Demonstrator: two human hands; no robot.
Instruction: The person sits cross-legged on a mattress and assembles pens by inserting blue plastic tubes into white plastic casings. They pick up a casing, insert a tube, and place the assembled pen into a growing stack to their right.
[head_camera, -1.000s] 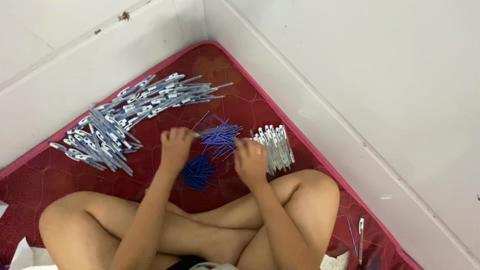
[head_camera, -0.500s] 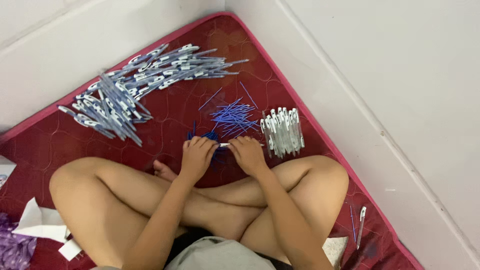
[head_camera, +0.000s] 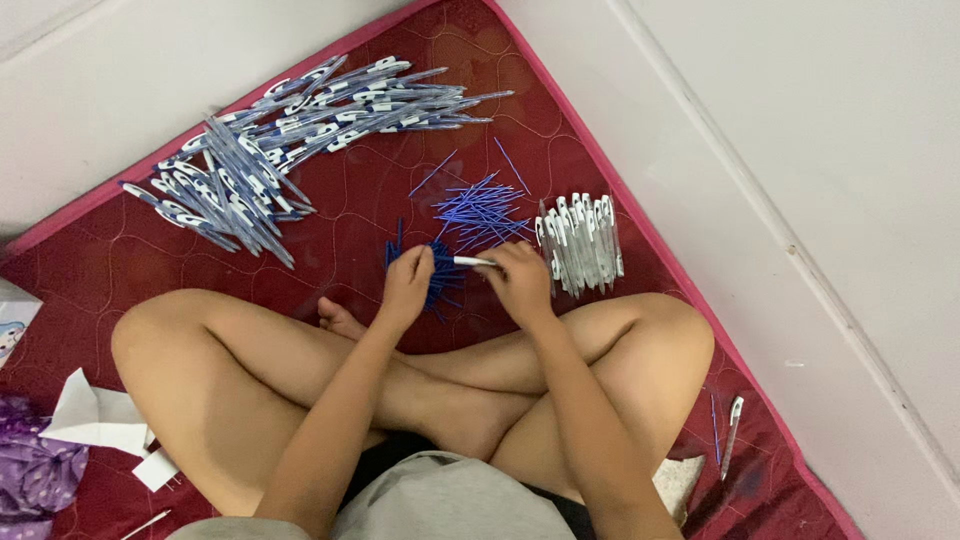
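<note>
Between both hands' fingertips, a white pen barrel (head_camera: 472, 262) is pinched at each end, level above a red mat (head_camera: 120, 260).

Left hand (head_camera: 408, 285) and right hand (head_camera: 520, 282) meet at centre. Blue refills (head_camera: 478, 210) lie at twelve o'clock, white barrels (head_camera: 582, 240) at two, finished pens (head_camera: 270, 140) at ten.

I'm sitting on a dark red quilted mat (head_camera: 120, 260) with a pink edge, laid on a pale floor (head_camera: 800, 150). The floor runs from about 12 o'clock round to 4 o'clock, with a thin seam line crossing it diagonally. Another pale strip sits at 10 o'clock. Light is soft and even, no hard shadows.
</note>
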